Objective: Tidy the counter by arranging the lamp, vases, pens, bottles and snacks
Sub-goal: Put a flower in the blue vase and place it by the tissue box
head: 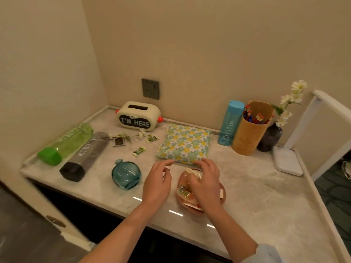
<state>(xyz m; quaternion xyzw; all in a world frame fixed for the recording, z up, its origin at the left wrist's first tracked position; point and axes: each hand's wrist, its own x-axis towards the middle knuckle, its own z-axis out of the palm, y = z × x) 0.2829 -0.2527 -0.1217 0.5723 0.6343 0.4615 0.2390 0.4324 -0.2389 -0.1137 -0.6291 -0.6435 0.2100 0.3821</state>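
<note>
My right hand (206, 182) rests on wrapped snacks (185, 192) in a brown dish (223, 196) near the counter's front edge; I cannot tell if it grips one. My left hand (157, 184) hovers just left of the dish, fingers apart and empty. A green bottle (66, 144) and a black bottle (85, 155) lie on their sides at left. A teal glass vase (126, 174) lies tipped over. Three small snack packets (139, 150) and a flower sprig (129, 136) are scattered behind it. At back right stand a blue bottle (230, 123), a pen holder (250, 128), a dark vase with flowers (270, 138) and a white lamp (288, 160).
A floral cushion (185, 144) lies just behind the dish. A cream tissue box reading "I'M HERE" (138, 115) sits against the back wall under a wall socket (150, 89). Walls close the counter (266, 202) at left and back; its right edge has a raised rim.
</note>
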